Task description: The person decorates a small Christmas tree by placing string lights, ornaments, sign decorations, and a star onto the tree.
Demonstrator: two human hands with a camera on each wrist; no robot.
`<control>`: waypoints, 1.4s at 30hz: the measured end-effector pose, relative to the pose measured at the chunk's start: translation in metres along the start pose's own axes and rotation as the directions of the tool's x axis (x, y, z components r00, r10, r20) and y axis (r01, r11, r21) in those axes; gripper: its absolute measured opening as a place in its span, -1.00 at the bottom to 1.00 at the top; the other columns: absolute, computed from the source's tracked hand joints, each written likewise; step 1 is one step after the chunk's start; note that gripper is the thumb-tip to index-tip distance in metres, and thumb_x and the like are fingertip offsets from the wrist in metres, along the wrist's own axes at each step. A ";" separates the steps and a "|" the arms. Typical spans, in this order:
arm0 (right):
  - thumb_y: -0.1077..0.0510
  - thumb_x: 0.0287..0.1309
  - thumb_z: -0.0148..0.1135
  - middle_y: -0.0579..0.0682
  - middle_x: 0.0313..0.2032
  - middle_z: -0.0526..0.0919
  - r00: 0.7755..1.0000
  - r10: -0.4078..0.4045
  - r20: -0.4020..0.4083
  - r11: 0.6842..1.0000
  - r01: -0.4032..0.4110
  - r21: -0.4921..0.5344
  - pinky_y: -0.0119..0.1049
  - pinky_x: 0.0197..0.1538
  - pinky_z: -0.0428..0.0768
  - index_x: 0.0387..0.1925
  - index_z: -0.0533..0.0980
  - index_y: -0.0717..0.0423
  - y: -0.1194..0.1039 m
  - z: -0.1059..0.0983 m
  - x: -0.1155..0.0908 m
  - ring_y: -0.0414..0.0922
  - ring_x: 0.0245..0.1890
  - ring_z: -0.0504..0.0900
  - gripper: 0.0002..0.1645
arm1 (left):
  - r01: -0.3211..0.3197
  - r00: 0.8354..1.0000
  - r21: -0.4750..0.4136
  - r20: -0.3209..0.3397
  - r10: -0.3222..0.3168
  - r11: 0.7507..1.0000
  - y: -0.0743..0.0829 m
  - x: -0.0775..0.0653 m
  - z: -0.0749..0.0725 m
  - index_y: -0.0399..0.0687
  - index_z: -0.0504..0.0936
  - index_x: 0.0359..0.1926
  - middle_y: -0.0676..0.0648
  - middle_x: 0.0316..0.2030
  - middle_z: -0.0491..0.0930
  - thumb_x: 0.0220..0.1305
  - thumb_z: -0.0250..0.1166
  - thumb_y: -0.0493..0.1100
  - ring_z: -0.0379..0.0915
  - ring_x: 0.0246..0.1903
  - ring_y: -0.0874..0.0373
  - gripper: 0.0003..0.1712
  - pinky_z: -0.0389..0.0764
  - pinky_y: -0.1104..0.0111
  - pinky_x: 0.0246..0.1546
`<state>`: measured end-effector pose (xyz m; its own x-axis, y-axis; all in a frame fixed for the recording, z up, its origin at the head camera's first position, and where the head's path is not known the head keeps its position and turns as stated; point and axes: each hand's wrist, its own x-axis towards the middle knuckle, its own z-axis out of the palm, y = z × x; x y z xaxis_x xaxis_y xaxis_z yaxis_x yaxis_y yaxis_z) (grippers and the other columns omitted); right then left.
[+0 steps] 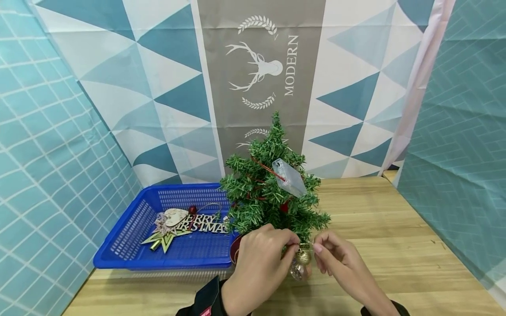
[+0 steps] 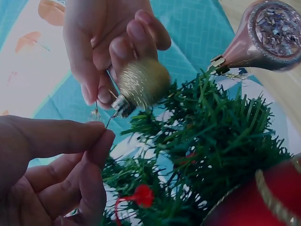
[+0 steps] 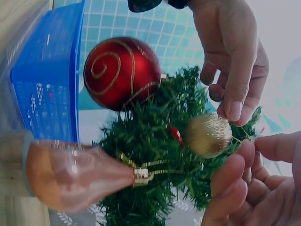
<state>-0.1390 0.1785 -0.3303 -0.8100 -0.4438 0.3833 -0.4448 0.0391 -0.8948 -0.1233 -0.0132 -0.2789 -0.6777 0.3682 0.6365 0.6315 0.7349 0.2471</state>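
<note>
Along the left, blue basket (image 1: 158,264) keeps star (image 1: 168,239) and sign (image 1: 205,226) gathered. Left hand (image 1: 262,259), right hand (image 1: 344,263) apart, pinching opposite sides of string (image 1: 306,244), presumably spreading the loop; gold ball (image 1: 304,257) hangs between, before green tree (image 1: 251,213). Sign: MERRY CHRISTMAS, beginnings partly covered; sleeve tag (image 1: 206,311): unreadable; backdrop (image 1: 312,22): MODERN.

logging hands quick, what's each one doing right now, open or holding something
Left hand: closed, pinching the thin gold cord of the shiny round gold bauble.
Right hand: closed, pinching the same cord.
</note>
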 end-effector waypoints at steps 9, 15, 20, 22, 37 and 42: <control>0.18 0.29 -0.15 -0.01 -0.64 0.36 0.993 0.064 -0.102 0.988 -0.077 -0.131 -0.31 -0.65 0.35 -0.29 0.34 0.16 0.009 -0.007 0.013 -0.15 -0.68 0.35 -0.85 | 0.007 0.997 0.073 -0.073 -0.002 0.997 -0.001 0.009 0.016 0.17 0.63 -0.52 0.22 -0.61 0.52 0.05 0.25 -0.19 0.28 -0.64 0.34 -0.88 0.23 0.62 -0.64; 0.18 0.27 -0.11 0.02 -0.65 0.38 0.988 0.058 -0.140 0.987 -0.077 -0.139 -0.32 -0.66 0.37 -0.28 0.35 0.16 0.018 -0.010 0.023 -0.15 -0.70 0.36 -0.87 | 0.030 0.992 0.105 -0.121 -0.017 0.994 -0.002 0.012 0.022 0.18 0.62 -0.50 0.23 -0.61 0.51 0.08 0.21 -0.17 0.32 -0.62 0.32 -0.88 0.26 0.59 -0.63; 0.17 0.26 -0.10 0.02 -0.62 0.39 0.986 0.082 -0.144 0.987 -0.101 -0.124 -0.32 -0.67 0.37 -0.24 0.36 0.14 0.019 -0.012 0.026 -0.12 -0.70 0.36 -0.87 | 0.023 0.990 0.103 -0.143 -0.008 0.994 -0.001 0.012 0.024 0.16 0.61 -0.49 0.21 -0.60 0.51 0.07 0.23 -0.17 0.33 -0.63 0.32 -0.90 0.24 0.59 -0.66; 0.21 0.27 -0.12 0.02 -0.62 0.39 0.991 0.058 -0.121 0.991 -0.071 -0.111 -0.31 -0.64 0.37 -0.23 0.35 0.15 0.016 -0.014 0.024 -0.11 -0.69 0.36 -0.87 | 0.013 0.990 0.079 -0.143 -0.002 0.997 0.001 0.012 0.022 0.17 0.61 -0.48 0.22 -0.60 0.51 0.07 0.24 -0.17 0.32 -0.62 0.34 -0.91 0.23 0.61 -0.66; 0.37 0.13 0.04 -0.21 -0.62 0.40 0.922 -0.339 -0.188 0.865 0.227 -0.448 -0.48 -0.59 0.31 -0.32 0.42 0.03 -0.031 -0.019 0.046 -0.30 -0.66 0.33 -0.82 | -0.037 0.907 0.123 -0.412 0.084 0.992 0.003 0.027 0.007 0.15 0.51 -0.41 0.21 -0.61 0.40 0.20 0.10 -0.19 0.16 -0.67 0.36 -0.88 0.10 0.56 -0.67; 0.25 0.13 0.09 -0.29 -0.62 0.38 0.840 -0.498 -0.215 0.738 0.280 -0.615 -0.56 -0.58 0.23 -0.36 0.47 0.05 -0.034 -0.015 0.054 -0.40 -0.68 0.23 -0.94 | -0.043 0.868 0.246 -0.471 0.158 0.968 0.005 0.038 0.006 0.03 0.46 -0.58 0.16 -0.77 0.28 0.10 0.15 -0.28 -0.03 -0.84 0.37 -0.82 -0.14 0.56 -0.77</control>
<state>-0.1733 0.1660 -0.2753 -0.5411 -0.1994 0.8170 -0.7896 0.4548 -0.4119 -0.1482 0.0077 -0.2580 -0.3105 0.1676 0.9357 0.5481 0.8358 0.0322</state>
